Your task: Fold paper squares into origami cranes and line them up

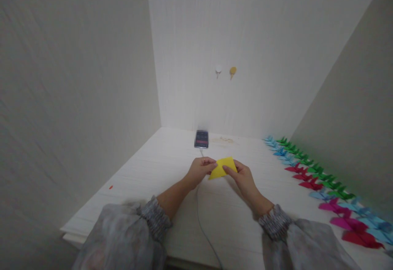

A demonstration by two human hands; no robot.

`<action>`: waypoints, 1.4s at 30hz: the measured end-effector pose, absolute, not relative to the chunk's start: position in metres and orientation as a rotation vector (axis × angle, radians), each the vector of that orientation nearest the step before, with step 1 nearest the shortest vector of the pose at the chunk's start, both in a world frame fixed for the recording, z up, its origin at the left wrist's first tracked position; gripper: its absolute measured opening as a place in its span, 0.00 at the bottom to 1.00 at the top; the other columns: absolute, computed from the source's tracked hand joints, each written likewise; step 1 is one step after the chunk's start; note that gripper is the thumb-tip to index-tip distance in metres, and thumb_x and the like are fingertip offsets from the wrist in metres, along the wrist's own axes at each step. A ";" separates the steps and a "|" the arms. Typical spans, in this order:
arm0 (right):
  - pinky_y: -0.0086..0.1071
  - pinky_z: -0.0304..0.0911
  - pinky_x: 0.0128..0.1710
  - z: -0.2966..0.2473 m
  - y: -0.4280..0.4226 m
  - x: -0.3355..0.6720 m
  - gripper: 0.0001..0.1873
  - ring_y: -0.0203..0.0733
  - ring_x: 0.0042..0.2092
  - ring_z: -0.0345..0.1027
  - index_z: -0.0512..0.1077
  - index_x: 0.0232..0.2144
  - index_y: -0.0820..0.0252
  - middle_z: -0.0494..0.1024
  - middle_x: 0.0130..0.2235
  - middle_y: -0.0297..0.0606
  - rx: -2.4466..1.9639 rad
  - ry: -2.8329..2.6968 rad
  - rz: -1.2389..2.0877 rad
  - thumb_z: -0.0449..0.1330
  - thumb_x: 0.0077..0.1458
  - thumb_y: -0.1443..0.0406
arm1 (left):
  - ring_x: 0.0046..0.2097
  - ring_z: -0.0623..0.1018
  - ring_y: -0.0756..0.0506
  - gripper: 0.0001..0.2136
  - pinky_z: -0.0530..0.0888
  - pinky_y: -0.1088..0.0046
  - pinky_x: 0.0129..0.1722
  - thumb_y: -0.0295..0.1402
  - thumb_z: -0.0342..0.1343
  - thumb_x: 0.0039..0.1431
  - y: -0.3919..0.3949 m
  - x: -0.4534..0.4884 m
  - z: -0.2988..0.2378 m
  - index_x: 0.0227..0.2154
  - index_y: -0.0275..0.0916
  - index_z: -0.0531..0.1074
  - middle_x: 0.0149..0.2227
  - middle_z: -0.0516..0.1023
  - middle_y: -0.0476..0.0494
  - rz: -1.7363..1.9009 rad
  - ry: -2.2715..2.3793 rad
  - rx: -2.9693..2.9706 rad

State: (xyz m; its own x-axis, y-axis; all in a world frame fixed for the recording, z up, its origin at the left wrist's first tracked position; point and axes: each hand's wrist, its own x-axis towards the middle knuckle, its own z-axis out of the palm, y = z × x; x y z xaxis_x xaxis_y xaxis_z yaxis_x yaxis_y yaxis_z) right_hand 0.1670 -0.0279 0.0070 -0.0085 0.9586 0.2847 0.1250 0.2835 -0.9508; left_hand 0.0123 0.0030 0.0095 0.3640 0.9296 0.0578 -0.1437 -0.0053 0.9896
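Note:
A folded yellow paper point(221, 168) is held between both hands just above the white table point(147, 167). My left hand point(200, 170) pinches its left edge with fingers closed. My right hand point(242, 176) grips its right side, thumb on top. Both forearms wear grey patterned sleeves with gathered cuffs.
A phone point(202, 139) lies beyond the hands with a cable point(202, 221) running toward me. Rows of folded paper figures point(316, 180) in blue, green, red and magenta line the right side by the wall. A small red scrap point(111, 187) lies at left. Two hooks point(225, 71) sit on the back wall.

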 end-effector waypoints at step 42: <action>0.35 0.60 0.41 0.012 -0.031 0.177 0.12 0.41 0.40 0.66 0.73 0.36 0.55 0.74 0.38 0.39 -0.810 -1.821 0.750 0.54 0.49 0.65 | 0.22 0.72 0.52 0.10 0.71 0.76 0.23 0.34 0.58 0.41 0.003 0.011 0.013 0.23 0.30 0.70 0.21 0.74 0.45 0.943 0.858 1.192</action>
State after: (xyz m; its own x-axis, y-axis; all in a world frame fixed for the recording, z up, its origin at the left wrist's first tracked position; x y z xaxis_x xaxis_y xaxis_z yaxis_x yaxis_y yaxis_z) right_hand 0.1770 -0.0314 0.0125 -0.3090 0.7965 0.5198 0.1993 0.5886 -0.7835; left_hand 0.0106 0.0033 0.0125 0.3740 0.9260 -0.0511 -0.1375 0.1099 0.9844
